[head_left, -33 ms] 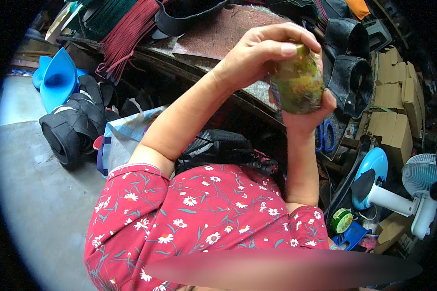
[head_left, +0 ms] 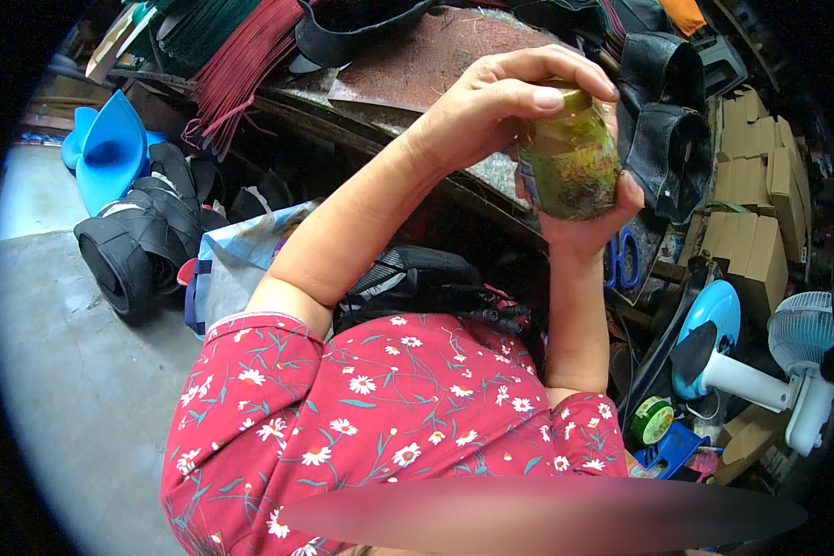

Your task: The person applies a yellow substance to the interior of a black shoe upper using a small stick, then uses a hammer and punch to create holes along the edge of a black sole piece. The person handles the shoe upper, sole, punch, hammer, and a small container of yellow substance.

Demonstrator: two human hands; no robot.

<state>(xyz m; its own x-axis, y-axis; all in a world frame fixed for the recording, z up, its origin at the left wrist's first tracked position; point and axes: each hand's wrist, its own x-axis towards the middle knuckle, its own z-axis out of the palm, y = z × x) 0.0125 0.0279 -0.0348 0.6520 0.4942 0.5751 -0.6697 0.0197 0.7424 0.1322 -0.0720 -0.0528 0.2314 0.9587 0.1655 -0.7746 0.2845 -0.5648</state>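
Raised in front of me at the workbench is a smeared, yellow-green see-through jar, slightly tilted, with darker, murky stuff toward its lower end. My left hand reaches over its upper end, thumb on the near side and fingers curled over the top. From below, my right hand grips the jar's lower end, its thumb showing at the right; most of its fingers are hidden behind the jar. Whether the jar has a lid on, I cannot tell.
Beyond my hands stands a worn workbench with maroon cords and black strap-like pieces. Blue-handled scissors hang at the right, near cardboard boxes and a fan. Black woven pieces lie on the left.
The jar has turned slightly in my hands, and its upper part looks clearer and lighter. Both hands stay in nearly the same place.
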